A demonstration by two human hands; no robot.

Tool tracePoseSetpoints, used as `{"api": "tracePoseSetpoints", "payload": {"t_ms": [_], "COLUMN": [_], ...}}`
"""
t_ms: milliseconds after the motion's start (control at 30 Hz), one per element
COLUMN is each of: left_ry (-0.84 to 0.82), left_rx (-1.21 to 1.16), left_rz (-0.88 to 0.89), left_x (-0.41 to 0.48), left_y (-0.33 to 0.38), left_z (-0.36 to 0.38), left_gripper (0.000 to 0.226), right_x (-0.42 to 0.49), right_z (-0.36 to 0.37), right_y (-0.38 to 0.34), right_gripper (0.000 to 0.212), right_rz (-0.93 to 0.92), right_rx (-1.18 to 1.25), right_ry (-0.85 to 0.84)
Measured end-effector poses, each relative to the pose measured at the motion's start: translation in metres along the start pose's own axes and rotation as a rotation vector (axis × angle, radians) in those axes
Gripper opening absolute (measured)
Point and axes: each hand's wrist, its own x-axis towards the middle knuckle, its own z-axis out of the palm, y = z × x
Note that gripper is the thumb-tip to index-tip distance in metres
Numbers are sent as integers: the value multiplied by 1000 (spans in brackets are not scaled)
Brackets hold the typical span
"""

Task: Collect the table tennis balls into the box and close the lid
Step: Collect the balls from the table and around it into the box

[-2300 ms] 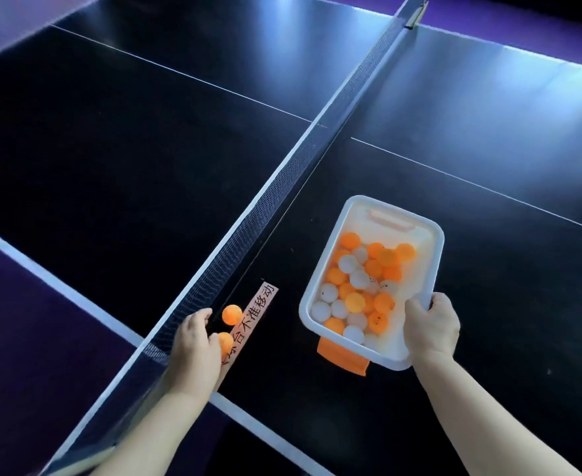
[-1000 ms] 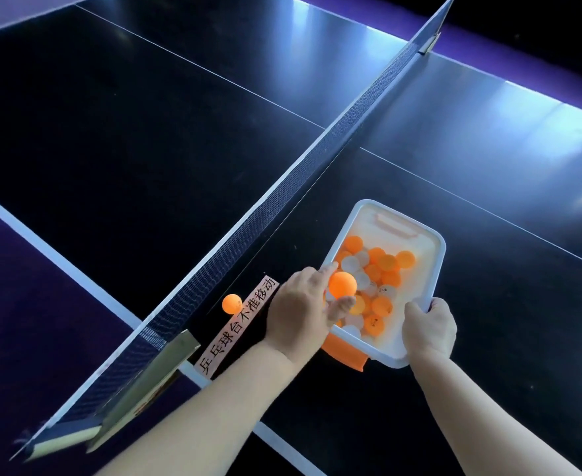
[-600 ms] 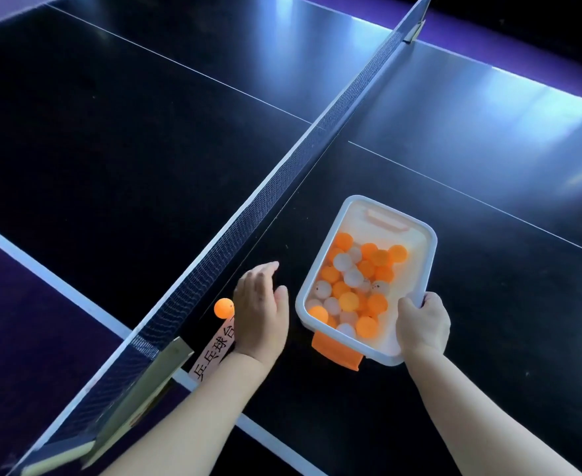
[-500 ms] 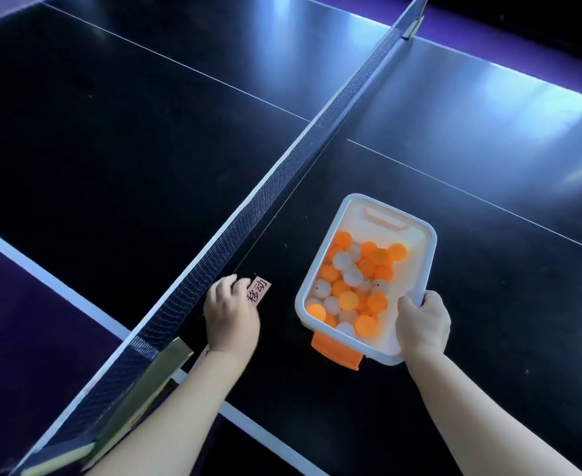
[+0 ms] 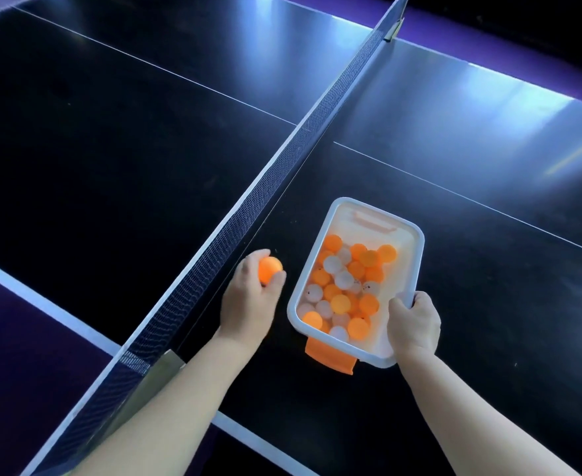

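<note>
A white plastic box (image 5: 416,255) with an orange latch (image 5: 330,359) on its near end sits on the dark table tennis table (image 5: 145,149), right of the net. It holds several orange and white balls (image 5: 346,286). My right hand (image 5: 414,322) grips the box's near right rim. My left hand (image 5: 250,297) is just left of the box, between it and the net, with an orange ball (image 5: 269,268) pinched in its fingertips. No lid shows.
The net (image 5: 265,187) runs diagonally from the near left to the far right, with its clamp post (image 5: 160,371) at the table's near edge. A white line (image 5: 454,197) crosses the right half beyond the box.
My left hand dropped one orange ball into the box, reached back to the net's foot over the paper strip, and now lifts the second orange ball toward the box. The right hand kept its hold.
</note>
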Motion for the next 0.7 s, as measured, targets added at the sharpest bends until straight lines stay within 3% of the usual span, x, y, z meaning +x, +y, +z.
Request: {"api": "tracePoseSetpoints", "payload": {"t_ms": [100,267,433,700], "left_ry": [-73,-232,-245,-508], "left_rx": [-35,53,119,188], "left_rz": [192,292,202,26], "left_x": [2,9,30,56], "left_y": [31,35,22,24], "left_z": [1,7,9,42], "left_gripper": [48,51,46,48], "right_x": [-1,-1,1,4], "right_z": [-1,-1,0,2], "right_y": [-1,-2,-3,-3], "right_gripper": [16,16,17,18], "right_rz": [-4,1,11,32], "right_rx": [-22,-39,-76,-136], "right_ry": [-1,7,35,64]}}
